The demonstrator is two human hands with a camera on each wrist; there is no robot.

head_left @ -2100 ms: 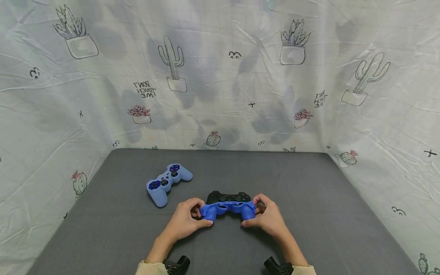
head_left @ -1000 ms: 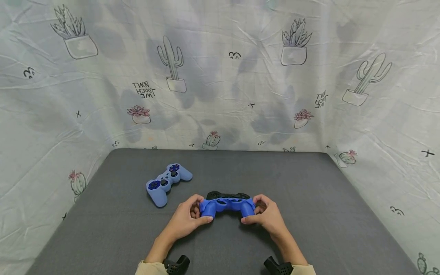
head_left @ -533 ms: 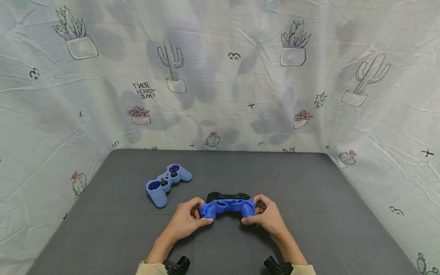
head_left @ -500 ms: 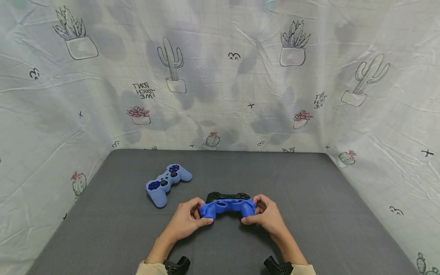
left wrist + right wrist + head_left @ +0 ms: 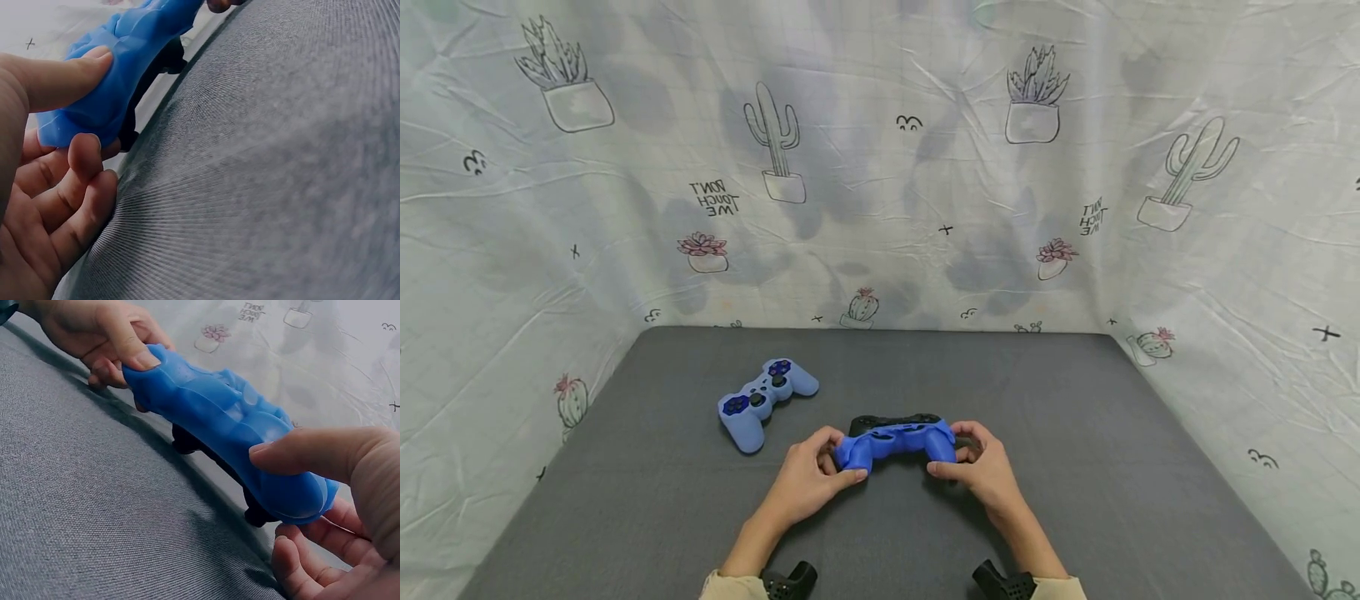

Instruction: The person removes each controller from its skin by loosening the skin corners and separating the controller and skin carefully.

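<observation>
our left hand (image 5: pixel 808 483) and right hand (image 5: pixel 981 471) each grip an end of the blue cover (image 5: pixel 895 444) on the black controller (image 5: pixel 887 421).

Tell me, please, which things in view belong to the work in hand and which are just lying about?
In hand:
blue silicone cover, gripped by left hand and right hand
black controller inside it

Lying about:
light blue controller
grey table mat
cactus-print cloth

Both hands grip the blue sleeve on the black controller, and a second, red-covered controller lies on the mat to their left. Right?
Not red. The second controller, left of the left hand and right hand gripping the blue sleeve, is light blue, as the head view shows.
</observation>
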